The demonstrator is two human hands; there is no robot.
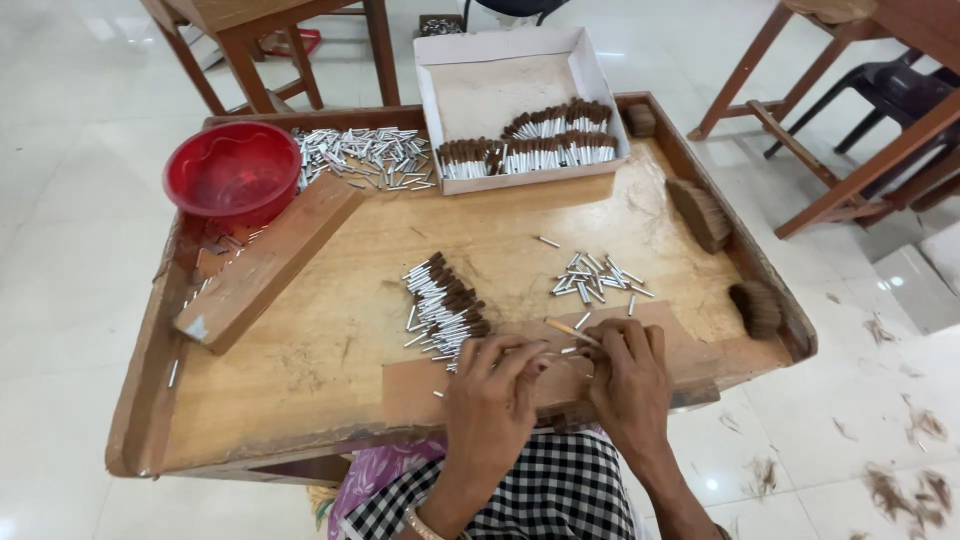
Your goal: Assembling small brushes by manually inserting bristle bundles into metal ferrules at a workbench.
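Hands at the near edge of the low wooden table (pixel 140 400), over a flat brown board (pixel 420 385) lying along that edge. Right hand (pixel 625 375) with fingers pinched on a thin stick (pixel 570 330), its far end pointing toward the table's middle. Left hand (pixel 492 385) just beside, fingertips bent down onto the board near the stick's lower end; whether anything is gripped there cannot be told.

Judging by what lies about, well begun but not finished. Done, by the look of it: a pile of brown-tipped white sticks (pixel 445 305) just beyond the left hand, and more of the same in neat rows (pixel 535 150). Left, seemingly: a small scatter of plain white tubes (pixel 597 278) beyond the right hand, near the middle, and a far larger heap of tubes (pixel 365 157) along the far edge.

Containers: a shallow white box (pixel 500 95) at the far edge, overhanging it, holding those rows against its near wall, the rest of its floor bare. A red bowl (pixel 232 175) at the far left corner, contents not visible from here.

Also on the table: a long wooden block (pixel 268 260) leaning aslant by the bowl toward the left edge, and two bristle brushes, one (pixel 700 212) at the right edge, another (pixel 757 308) nearer the near right corner.
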